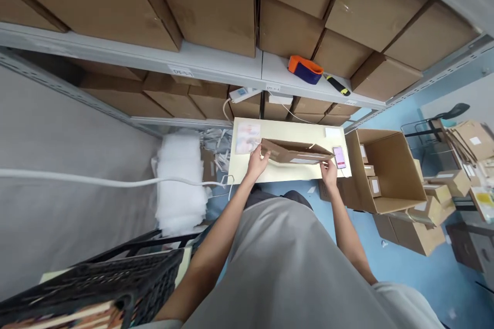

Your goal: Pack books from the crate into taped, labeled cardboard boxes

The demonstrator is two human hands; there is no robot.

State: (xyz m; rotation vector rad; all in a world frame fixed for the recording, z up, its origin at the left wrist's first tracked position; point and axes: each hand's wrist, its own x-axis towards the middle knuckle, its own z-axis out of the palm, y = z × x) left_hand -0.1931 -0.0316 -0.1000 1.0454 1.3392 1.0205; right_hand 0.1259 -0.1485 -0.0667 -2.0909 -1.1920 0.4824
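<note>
A flat brown cardboard box [280,154] with a white label on its near side is held above the pale yellow table [247,169]. My left hand [257,163] grips its left end, with the thumb on the near face. My right hand [329,171] pinches the lower right corner. Along the top the cardboard gapes, and its inside is in shadow. A phone with a pink screen [339,157] lies just right of the box. On the table's left side is a clear packet with a pink and white print [248,137].
A large open carton [393,164] holding small labelled boxes stands to the right. Bubble wrap [179,180] is at the left, near a white cable [116,179] and a black crate [96,282]. Above, the shelf [224,61] carries cartons, an orange-and-purple strap roll [304,69] and a cutter [337,85].
</note>
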